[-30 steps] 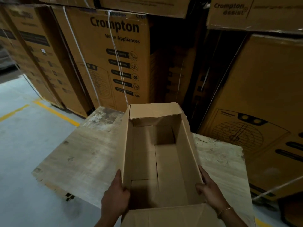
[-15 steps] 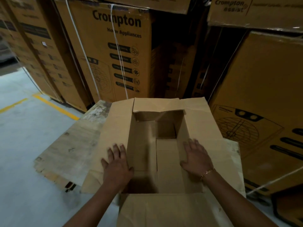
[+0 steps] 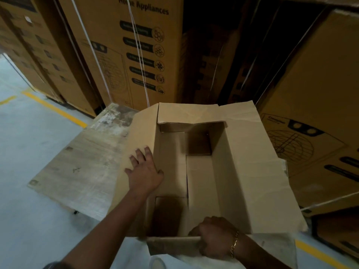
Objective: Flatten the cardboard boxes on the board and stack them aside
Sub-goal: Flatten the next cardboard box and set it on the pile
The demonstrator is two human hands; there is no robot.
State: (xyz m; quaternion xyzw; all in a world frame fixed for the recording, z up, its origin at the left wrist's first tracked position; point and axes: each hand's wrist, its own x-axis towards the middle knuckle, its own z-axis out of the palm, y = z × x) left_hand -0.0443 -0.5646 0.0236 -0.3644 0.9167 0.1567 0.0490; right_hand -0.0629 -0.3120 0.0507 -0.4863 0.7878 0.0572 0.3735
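An open brown cardboard box (image 3: 250, 171) stands on a worn wooden board (image 3: 81, 171), its top flaps folded outward and its inside showing loose bottom flaps. My left hand (image 3: 143, 171) lies flat with fingers spread on the left flap, thumb hooked over the box's left rim. My right hand (image 3: 213, 237) is closed around the near flap at the box's front edge, a gold bracelet on its wrist.
Tall strapped Crompton appliance cartons (image 3: 136, 51) stand stacked right behind the board, and another large carton (image 3: 320, 113) stands to the right. Grey concrete floor with a yellow line (image 3: 54, 107) lies to the left.
My right hand has left the right flap and come back to grip the near flap. My left hand stays pressed on the left flap. The view has tilted down and closer.
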